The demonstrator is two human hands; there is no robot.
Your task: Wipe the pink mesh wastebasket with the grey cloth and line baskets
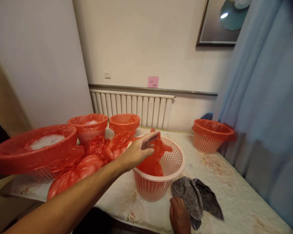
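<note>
My left hand (139, 150) reaches over the rim of a white perforated basket (172, 169) on the table. Its fingers and thumb pinch a red plastic bag (152, 162) that hangs partly inside the basket. My right hand (179, 214) rests at the table's near edge with its fingers curled on the corner of a grey cloth (194, 195), which lies just right of the basket.
Left of the basket are a heap of loose red bags (80, 165) and three bag-lined baskets (34, 149), (89, 125), (124, 122). An orange basket (211, 135) stands at the far right by a blue curtain (266, 123). A white radiator (136, 109) runs along the back wall.
</note>
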